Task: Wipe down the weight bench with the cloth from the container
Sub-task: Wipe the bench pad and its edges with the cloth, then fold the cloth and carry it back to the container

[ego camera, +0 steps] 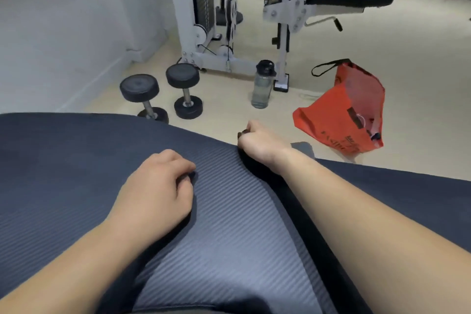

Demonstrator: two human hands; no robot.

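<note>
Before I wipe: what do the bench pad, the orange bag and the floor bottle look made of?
Bench pad: dark blue-grey, matte, finely ribbed; probably vinyl or foam rubber. Orange bag: thin, slightly glossy plastic, creased, its upper wall translucent. Bottle: clear grey-tinted body, likely hard plastic, with a black cap.
</note>
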